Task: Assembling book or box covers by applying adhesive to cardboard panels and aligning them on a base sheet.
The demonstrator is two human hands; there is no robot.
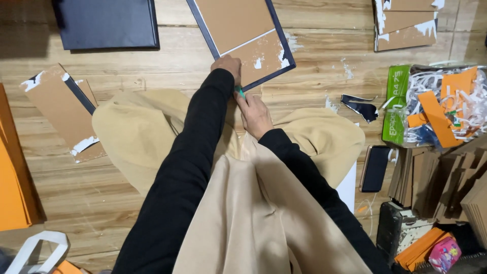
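A brown cardboard panel with a dark blue border [243,35] lies tilted on the wooden floor ahead of me, with scraps of white paper stuck near its lower corner. My left hand [227,67] presses on the panel's near edge, fingers curled. My right hand [255,115] sits just below it and grips a small green tool [239,92] whose tip touches the panel's edge. Both arms are in black sleeves, and beige cloth covers my lap.
A dark blue board [106,23] lies at the far left, a torn brown panel [63,109] at the left, orange sheets [12,187] at the left edge. At the right are a box of paper scraps [441,106], a phone [375,168], stacked cardboard [451,187] and more panels [406,23].
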